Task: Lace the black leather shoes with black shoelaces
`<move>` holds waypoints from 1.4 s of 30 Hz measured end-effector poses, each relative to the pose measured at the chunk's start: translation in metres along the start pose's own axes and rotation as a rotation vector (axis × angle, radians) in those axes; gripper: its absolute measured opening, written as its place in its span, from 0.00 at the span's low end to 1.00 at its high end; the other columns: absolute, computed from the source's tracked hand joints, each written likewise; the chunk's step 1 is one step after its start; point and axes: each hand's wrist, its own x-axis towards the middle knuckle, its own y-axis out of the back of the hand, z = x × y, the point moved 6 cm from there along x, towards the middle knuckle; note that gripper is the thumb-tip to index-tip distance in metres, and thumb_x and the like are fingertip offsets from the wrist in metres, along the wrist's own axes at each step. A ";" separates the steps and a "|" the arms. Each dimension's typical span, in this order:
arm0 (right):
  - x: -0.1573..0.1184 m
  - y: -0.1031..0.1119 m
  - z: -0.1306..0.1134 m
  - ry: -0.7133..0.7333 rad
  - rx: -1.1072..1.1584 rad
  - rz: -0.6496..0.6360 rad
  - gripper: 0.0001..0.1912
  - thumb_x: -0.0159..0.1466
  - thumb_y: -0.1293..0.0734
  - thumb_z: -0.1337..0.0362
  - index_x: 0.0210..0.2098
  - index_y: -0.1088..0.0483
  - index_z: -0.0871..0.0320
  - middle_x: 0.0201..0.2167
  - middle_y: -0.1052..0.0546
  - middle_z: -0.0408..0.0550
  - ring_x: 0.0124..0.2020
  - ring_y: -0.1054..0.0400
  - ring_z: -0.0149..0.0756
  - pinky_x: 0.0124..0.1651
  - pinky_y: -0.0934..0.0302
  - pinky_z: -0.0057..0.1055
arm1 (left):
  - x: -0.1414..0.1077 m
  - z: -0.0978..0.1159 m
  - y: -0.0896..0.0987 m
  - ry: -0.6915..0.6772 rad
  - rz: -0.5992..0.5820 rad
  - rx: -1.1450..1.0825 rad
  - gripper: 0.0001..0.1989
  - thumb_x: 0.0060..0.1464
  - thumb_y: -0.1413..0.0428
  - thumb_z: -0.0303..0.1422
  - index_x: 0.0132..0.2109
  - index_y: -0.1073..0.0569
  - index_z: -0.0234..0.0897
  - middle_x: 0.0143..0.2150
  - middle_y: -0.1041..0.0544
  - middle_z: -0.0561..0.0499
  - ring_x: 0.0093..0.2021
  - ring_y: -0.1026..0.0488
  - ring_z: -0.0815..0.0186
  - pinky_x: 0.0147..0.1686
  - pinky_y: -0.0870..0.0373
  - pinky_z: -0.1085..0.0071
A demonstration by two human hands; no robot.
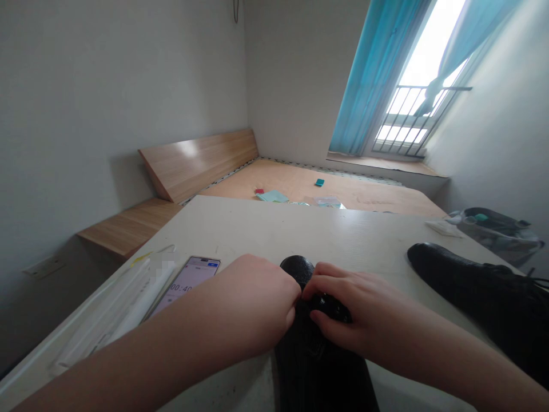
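A black leather shoe (326,377) lies on the white table in front of me, its rounded toe (297,269) pointing away. My left hand (270,294) is closed against the left side of the shoe near the toe; whatever its curled fingers hold is hidden. From the right, my right hand (343,297) curls its fingers and thumb round a glossy black rounded thing (329,307) above the shoe. I cannot make out its kind. Both hands nearly meet over the shoe's front part. A second black shoe with laces (446,280) lies at the table's right side.
A phone (195,280) showing a timer lies left of my left arm, beside a clear plastic package (120,309). Small packets (328,202) lie on the bed board (377,191) beyond the table (240,223). A lined bin (497,229) stands at the right.
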 end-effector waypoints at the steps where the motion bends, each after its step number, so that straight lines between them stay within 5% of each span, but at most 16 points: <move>1: 0.000 0.000 0.000 0.002 0.000 -0.001 0.11 0.62 0.36 0.65 0.43 0.27 0.50 0.42 0.25 0.43 0.38 0.27 0.39 0.41 0.40 0.34 | 0.000 0.000 0.000 0.004 -0.006 -0.002 0.16 0.56 0.53 0.30 0.31 0.21 0.40 0.30 0.19 0.48 0.28 0.23 0.61 0.24 0.41 0.70; 25: -0.004 -0.001 0.003 0.007 -0.023 -0.002 0.10 0.62 0.38 0.66 0.43 0.29 0.50 0.45 0.25 0.42 0.38 0.27 0.38 0.40 0.40 0.35 | 0.003 -0.009 -0.008 0.075 -0.022 0.101 0.16 0.60 0.52 0.33 0.32 0.19 0.42 0.30 0.18 0.48 0.28 0.22 0.59 0.22 0.45 0.69; 42: -0.001 -0.002 0.003 -0.005 -0.009 -0.002 0.11 0.63 0.37 0.66 0.43 0.29 0.50 0.45 0.26 0.42 0.40 0.27 0.40 0.42 0.39 0.36 | 0.002 0.004 -0.010 0.031 -0.146 0.123 0.14 0.60 0.50 0.31 0.34 0.19 0.43 0.31 0.18 0.50 0.29 0.23 0.60 0.22 0.46 0.68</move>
